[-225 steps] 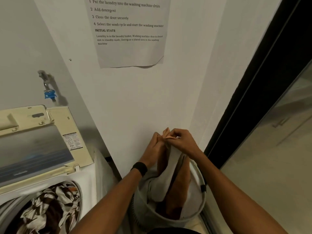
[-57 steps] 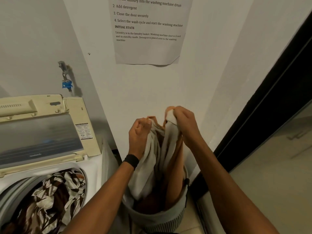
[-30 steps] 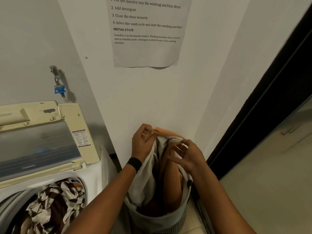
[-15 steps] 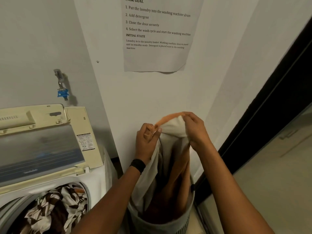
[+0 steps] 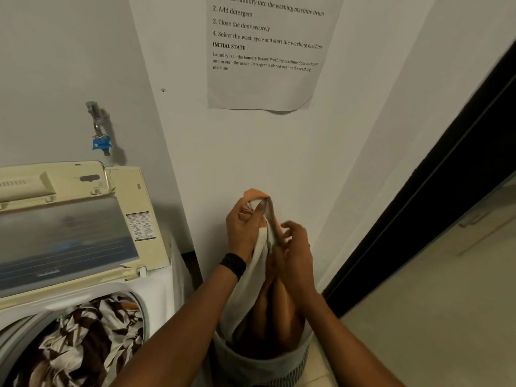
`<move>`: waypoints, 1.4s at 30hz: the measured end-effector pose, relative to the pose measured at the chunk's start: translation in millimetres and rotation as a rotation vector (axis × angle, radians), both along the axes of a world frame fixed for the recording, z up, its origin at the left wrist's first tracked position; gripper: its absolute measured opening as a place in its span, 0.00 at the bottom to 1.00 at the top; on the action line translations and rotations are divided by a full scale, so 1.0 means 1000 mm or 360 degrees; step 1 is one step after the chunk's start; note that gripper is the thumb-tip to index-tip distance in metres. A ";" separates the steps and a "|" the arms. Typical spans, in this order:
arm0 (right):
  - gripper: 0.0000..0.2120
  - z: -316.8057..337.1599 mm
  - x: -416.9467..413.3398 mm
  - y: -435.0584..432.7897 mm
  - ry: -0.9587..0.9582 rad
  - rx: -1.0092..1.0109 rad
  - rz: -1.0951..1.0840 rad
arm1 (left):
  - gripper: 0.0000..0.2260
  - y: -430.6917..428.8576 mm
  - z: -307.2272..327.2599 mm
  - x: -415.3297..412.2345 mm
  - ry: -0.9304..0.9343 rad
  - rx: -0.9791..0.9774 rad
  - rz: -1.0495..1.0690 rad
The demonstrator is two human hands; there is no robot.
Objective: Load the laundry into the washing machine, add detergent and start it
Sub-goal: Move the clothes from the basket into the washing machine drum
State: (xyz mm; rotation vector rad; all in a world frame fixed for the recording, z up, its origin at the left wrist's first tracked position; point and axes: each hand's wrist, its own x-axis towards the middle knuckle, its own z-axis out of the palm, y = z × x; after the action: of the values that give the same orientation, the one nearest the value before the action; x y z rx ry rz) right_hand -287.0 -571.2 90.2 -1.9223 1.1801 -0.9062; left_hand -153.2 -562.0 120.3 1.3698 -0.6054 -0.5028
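Well, furthest left the washing machine (image 5: 156, 277) stands with its lid (image 5: 64, 236) raised, and brown-and-white patterned laundry (image 5: 83, 339) already fills much of the drum (image 5: 19, 332). That is my first worry: a long piece laid on top could hang over the rim and get caught when the lid comes down. Between machine and basket there is a dark gap (image 5: 191, 268) by the wall (image 5: 251, 149), and I judge a trailing end could slip into it as I swing across.

My left hand (image 5: 243, 230) grips the top of the cloth (image 5: 251, 280), thumb and fingers clenched on its bunched edge. My right hand (image 5: 296, 247) is just below and beside it, fingers curled round a fold. If that hold is loose, the weight hangs from one hand alone and may slide out.

The cloth itself is peach on one face and off-white on the other, soft and twisted into a long rope. It is held up against the wall with its lower part down inside the grey basket (image 5: 251, 361), where it could snag on the rim.
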 end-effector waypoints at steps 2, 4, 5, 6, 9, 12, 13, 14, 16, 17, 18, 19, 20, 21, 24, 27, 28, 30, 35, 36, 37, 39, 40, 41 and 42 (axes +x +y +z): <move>0.19 -0.015 -0.015 0.000 0.0333 -0.0016 -0.0063 | 0.07 -0.002 -0.001 0.000 -0.0075 0.0013 0.0074; 0.10 -0.023 -0.029 -0.003 0.0594 0.0067 0.0024 | 0.08 -0.004 -0.003 0.003 -0.0059 0.0010 0.0159; 0.05 -0.025 -0.035 -0.006 0.0664 0.0119 0.0036 | 0.08 -0.005 -0.004 0.005 -0.0046 0.0010 0.0166; 0.01 -0.026 -0.041 -0.010 0.0636 0.0214 0.0015 | 0.08 -0.006 -0.004 0.005 -0.0034 0.0015 0.0160; 0.07 -0.006 -0.044 -0.020 -0.0233 0.1007 -0.0228 | 0.08 -0.003 -0.004 0.008 -0.0007 -0.0001 0.0209; 0.10 0.041 -0.043 -0.032 -0.0940 0.1382 -0.0295 | 0.09 0.004 -0.008 0.016 0.0004 -0.0014 0.0232; 0.13 0.061 -0.042 -0.036 -0.1092 0.1359 -0.0265 | 0.09 0.006 -0.010 0.016 -0.0018 -0.0019 0.0220; 0.15 0.078 -0.038 -0.042 -0.1219 0.1303 -0.0194 | 0.09 0.008 -0.011 0.015 -0.0037 -0.0026 0.0205; 0.14 0.109 -0.020 -0.051 -0.1321 0.1184 0.0039 | 0.06 0.011 -0.008 0.007 -0.0042 -0.0081 0.0168; 0.12 0.118 -0.009 -0.054 -0.1265 0.1138 0.0144 | 0.06 0.012 -0.006 0.003 -0.0042 -0.0120 0.0152; 0.11 0.123 0.002 -0.058 -0.1154 0.1086 0.0228 | 0.07 0.013 -0.004 0.001 -0.0046 -0.0147 0.0117; 0.12 0.124 0.012 -0.062 -0.0991 0.1017 0.0295 | 0.09 0.013 -0.003 0.000 -0.0059 -0.0167 0.0054; 0.12 0.121 0.021 -0.064 -0.0804 0.0914 0.0365 | 0.14 0.015 -0.002 0.001 -0.0087 -0.0161 -0.0051; 0.12 0.115 0.027 -0.066 -0.0615 0.0789 0.0452 | 0.20 0.017 -0.001 0.001 -0.0127 -0.0154 -0.0191; 0.08 0.095 0.038 -0.065 -0.0380 0.0546 0.0463 | 0.30 0.023 0.001 -0.002 -0.0249 0.0036 -0.0510; 0.07 0.077 0.038 -0.052 -0.0569 0.0462 0.0288 | 0.08 0.025 0.001 -0.002 -0.0171 0.0079 -0.0450; 0.08 0.072 0.034 -0.047 -0.0517 0.0296 0.0235 | 0.05 0.025 -0.001 0.000 -0.0154 0.0068 -0.0366; 0.10 0.054 0.020 -0.040 -0.0299 -0.0066 0.0197 | 0.06 0.023 -0.004 0.004 -0.0072 0.0061 -0.0203; 0.09 -0.002 -0.010 -0.023 0.0399 -0.0029 0.0240 | 0.10 0.015 -0.005 0.006 -0.0046 0.0037 -0.0096; 0.07 -0.007 -0.015 -0.023 0.0495 0.0095 0.0188 | 0.10 0.014 -0.005 0.004 -0.0057 0.0033 -0.0107; 0.07 -0.007 -0.019 -0.024 0.0594 0.0222 0.0187 | 0.10 0.014 -0.007 0.001 -0.0078 0.0032 -0.0111; 0.11 0.000 -0.031 -0.033 0.0799 0.0413 0.0349 | 0.09 0.014 -0.010 -0.001 -0.0126 0.0044 -0.0089; 0.13 0.006 -0.037 -0.039 0.0940 0.0430 0.0470 | 0.09 0.014 -0.010 -0.001 -0.0149 0.0048 -0.0069; 0.15 0.014 -0.045 -0.044 0.1136 0.0396 0.0572 | 0.09 0.014 -0.011 -0.001 -0.0168 0.0040 -0.0049; 0.16 0.023 -0.052 -0.049 0.1327 0.0332 0.0616 | 0.10 0.015 -0.010 0.000 -0.0183 0.0039 -0.0034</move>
State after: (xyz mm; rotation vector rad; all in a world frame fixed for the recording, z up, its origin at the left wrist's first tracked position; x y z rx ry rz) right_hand -338.8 -620.4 112.8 -2.2964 1.1934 0.2623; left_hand -152.9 -547.0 110.0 1.4240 -0.7103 -0.4523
